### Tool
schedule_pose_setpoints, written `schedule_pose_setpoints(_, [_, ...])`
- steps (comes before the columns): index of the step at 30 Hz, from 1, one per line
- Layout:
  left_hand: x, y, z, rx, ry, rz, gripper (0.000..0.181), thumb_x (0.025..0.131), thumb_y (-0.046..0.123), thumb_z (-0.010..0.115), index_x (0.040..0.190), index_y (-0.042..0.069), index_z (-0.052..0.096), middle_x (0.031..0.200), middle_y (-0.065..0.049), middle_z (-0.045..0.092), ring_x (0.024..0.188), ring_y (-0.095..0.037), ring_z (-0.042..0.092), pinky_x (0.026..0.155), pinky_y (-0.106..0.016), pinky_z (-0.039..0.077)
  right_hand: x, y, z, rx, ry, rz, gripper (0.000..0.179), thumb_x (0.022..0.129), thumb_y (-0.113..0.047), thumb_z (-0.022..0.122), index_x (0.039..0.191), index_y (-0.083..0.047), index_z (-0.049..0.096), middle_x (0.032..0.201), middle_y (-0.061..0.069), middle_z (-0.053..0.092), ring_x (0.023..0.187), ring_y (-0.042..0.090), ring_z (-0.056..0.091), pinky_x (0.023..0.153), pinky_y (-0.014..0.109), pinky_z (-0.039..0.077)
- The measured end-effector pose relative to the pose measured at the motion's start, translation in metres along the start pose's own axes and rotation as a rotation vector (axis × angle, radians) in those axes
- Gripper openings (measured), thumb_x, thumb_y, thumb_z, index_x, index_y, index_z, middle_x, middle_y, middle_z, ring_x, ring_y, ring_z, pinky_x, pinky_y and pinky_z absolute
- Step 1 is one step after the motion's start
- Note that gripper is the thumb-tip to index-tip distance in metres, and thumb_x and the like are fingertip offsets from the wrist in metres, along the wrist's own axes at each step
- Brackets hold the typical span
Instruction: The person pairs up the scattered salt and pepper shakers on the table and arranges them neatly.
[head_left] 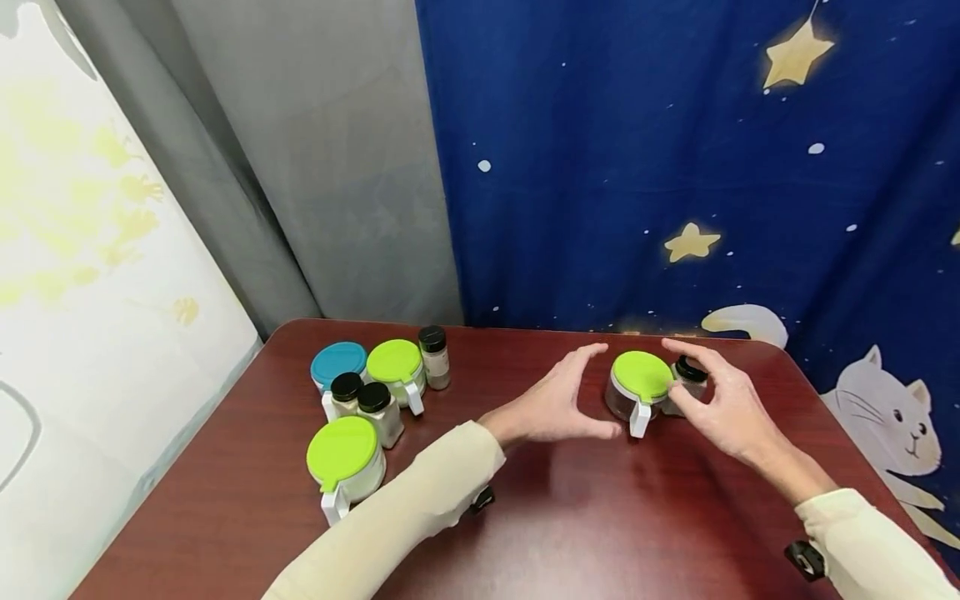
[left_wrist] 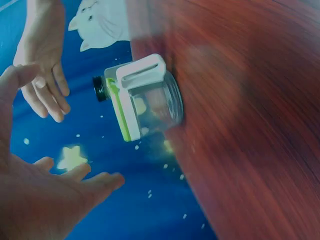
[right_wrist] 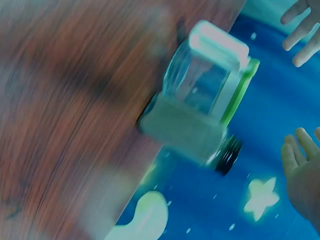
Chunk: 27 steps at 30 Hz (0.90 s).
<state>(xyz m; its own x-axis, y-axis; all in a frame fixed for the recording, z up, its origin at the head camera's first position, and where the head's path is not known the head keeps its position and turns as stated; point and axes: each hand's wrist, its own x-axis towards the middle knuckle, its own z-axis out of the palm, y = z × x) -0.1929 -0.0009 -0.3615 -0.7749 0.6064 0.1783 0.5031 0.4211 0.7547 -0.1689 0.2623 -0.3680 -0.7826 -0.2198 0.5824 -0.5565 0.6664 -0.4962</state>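
A clear glass jar (head_left: 619,402) with a green lid and a white handle stands at the table's back right. Right behind it, to the right, is a square shaker jar (right_wrist: 182,127) with a black cap; in the head view it is partly hidden. My left hand (head_left: 555,406) hovers to the left of the glass jar, fingers and thumb spread wide. On the other side my right hand (head_left: 731,410) is spread too, overlapping the shaker jar in the head view. Both wrist views show the hands apart from the jars, holding nothing.
On the table's left stand a blue-lidded jar (head_left: 338,363), two green-lidded jars, the back one (head_left: 395,361) and the front one (head_left: 342,454), two short black-capped shakers (head_left: 381,414) and a taller black-capped shaker (head_left: 435,358). Curtains hang behind the table edge (head_left: 525,330).
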Motion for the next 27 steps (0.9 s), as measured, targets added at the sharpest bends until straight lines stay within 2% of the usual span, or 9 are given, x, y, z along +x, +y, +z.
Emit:
schedule_pose_setpoints(2, [-0.013,0.000,-0.005,0.044,-0.004,0.011,0.105,0.078,0.034,0.089,0.159,0.017,0.025,0.157,-0.002,0.036,0.141,-0.012,0.035,0.112,-0.033,0.033,0.000,-0.008,0.004,0.004,-0.004,-0.017,0.060,0.085,0.000,0.074,0.142,-0.011,0.059,0.134,0.010,0.060,0.106,0.012,0.053,0.084,0.011,0.037])
schedule_pose_setpoints(5, [-0.031,-0.003,-0.010,0.070,0.001,0.015,0.104,0.079,0.036,0.088,0.160,0.017,0.025,0.157,-0.001,0.035,0.142,-0.011,0.034,0.113,-0.033,0.032,-0.001,-0.018,0.011,0.022,-0.022,-0.036,0.064,0.084,0.000,0.077,0.144,-0.013,0.057,0.137,0.009,0.058,0.118,0.020,0.054,0.098,0.009,0.030])
schedule_pose_setpoints(10, [-0.056,-0.010,-0.012,0.104,-0.002,-0.026,0.105,0.081,0.040,0.086,0.162,0.021,0.022,0.160,0.005,0.031,0.144,-0.008,0.030,0.114,-0.036,0.033,-0.003,-0.031,0.020,0.065,-0.082,-0.047,0.063,0.087,0.001,0.075,0.146,-0.013,0.055,0.138,0.009,0.057,0.115,0.036,0.057,0.092,0.011,0.039])
schedule_pose_setpoints(12, [-0.065,-0.011,-0.012,0.111,-0.007,-0.049,0.104,0.081,0.041,0.085,0.162,0.024,0.021,0.160,0.007,0.031,0.144,-0.009,0.030,0.113,-0.038,0.034,-0.004,-0.035,0.025,0.071,-0.101,-0.051,0.063,0.088,0.000,0.074,0.146,-0.013,0.054,0.139,0.009,0.056,0.115,0.033,0.057,0.087,0.011,0.043])
schedule_pose_setpoints(14, [-0.073,-0.012,-0.012,0.111,-0.005,-0.060,0.104,0.081,0.040,0.085,0.162,0.025,0.021,0.160,0.007,0.031,0.144,-0.008,0.031,0.113,-0.039,0.034,-0.006,-0.037,0.031,0.072,-0.110,-0.060,0.064,0.087,0.000,0.074,0.146,-0.014,0.054,0.139,0.008,0.057,0.114,0.030,0.057,0.086,0.010,0.043])
schedule_pose_setpoints(19, [-0.096,-0.011,-0.019,0.098,0.018,-0.045,0.103,0.081,0.040,0.085,0.162,0.025,0.022,0.160,0.005,0.033,0.144,-0.009,0.031,0.113,-0.039,0.034,-0.009,-0.047,0.050,0.104,-0.158,-0.058,0.062,0.087,-0.001,0.074,0.145,-0.014,0.055,0.139,0.006,0.058,0.120,0.025,0.057,0.100,0.010,0.034])
schedule_pose_setpoints(21, [-0.107,-0.011,-0.025,0.086,0.037,-0.051,0.102,0.081,0.038,0.085,0.161,0.025,0.023,0.159,0.005,0.035,0.144,-0.010,0.033,0.114,-0.040,0.033,-0.007,-0.054,0.058,0.135,-0.199,-0.051,0.062,0.089,-0.003,0.074,0.147,-0.015,0.053,0.142,0.005,0.056,0.124,0.025,0.056,0.106,0.019,0.037])
schedule_pose_setpoints(24, [-0.127,-0.012,-0.035,0.069,0.067,-0.079,0.100,0.081,0.036,0.086,0.160,0.028,0.026,0.156,0.007,0.038,0.142,-0.010,0.035,0.113,-0.043,0.034,-0.003,-0.066,0.070,0.154,-0.252,-0.057,0.060,0.092,-0.008,0.073,0.148,-0.016,0.052,0.145,0.004,0.053,0.126,0.025,0.056,0.103,0.038,0.046])
schedule_pose_setpoints(27, [-0.147,-0.012,-0.047,0.051,0.088,-0.082,0.098,0.081,0.034,0.086,0.159,0.032,0.027,0.155,0.011,0.039,0.141,-0.008,0.036,0.112,-0.044,0.035,0.001,-0.078,0.081,0.154,-0.281,-0.080,0.059,0.093,-0.012,0.072,0.148,-0.016,0.051,0.147,0.003,0.053,0.128,0.024,0.054,0.102,0.049,0.046])
